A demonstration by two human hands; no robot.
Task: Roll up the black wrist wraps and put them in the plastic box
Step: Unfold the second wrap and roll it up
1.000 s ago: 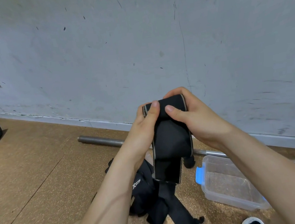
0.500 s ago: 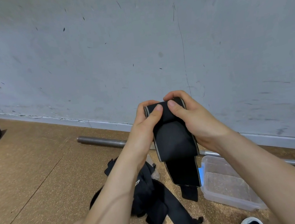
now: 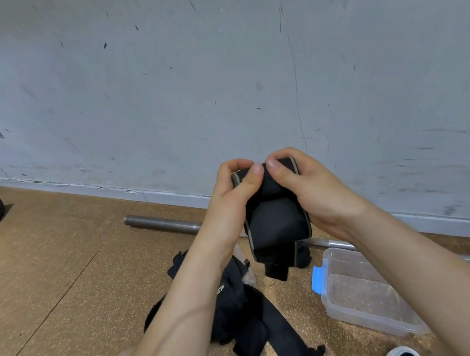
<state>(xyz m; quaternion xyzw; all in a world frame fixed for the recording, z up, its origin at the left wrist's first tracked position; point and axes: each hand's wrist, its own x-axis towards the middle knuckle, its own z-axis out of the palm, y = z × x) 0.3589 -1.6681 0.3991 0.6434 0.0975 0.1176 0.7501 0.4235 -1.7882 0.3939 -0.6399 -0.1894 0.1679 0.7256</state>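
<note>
Black wrist wrap (image 3: 274, 220) pinched between your left hand (image 3: 232, 199) and right hand (image 3: 310, 186), thumbs on top; roll core hidden; plastic box (image 3: 363, 314) partly behind right forearm.

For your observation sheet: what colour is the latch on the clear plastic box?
Blue latch on the clear plastic box; clearest in the head view.

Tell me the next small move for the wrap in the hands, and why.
Probably roll the pinched top of the wrist wrap one turn down toward its tail. The left hand and right hand both pinch the top edge, and the tail hangs loose below, unrolled, so it isn't ready for the open plastic box.
</note>
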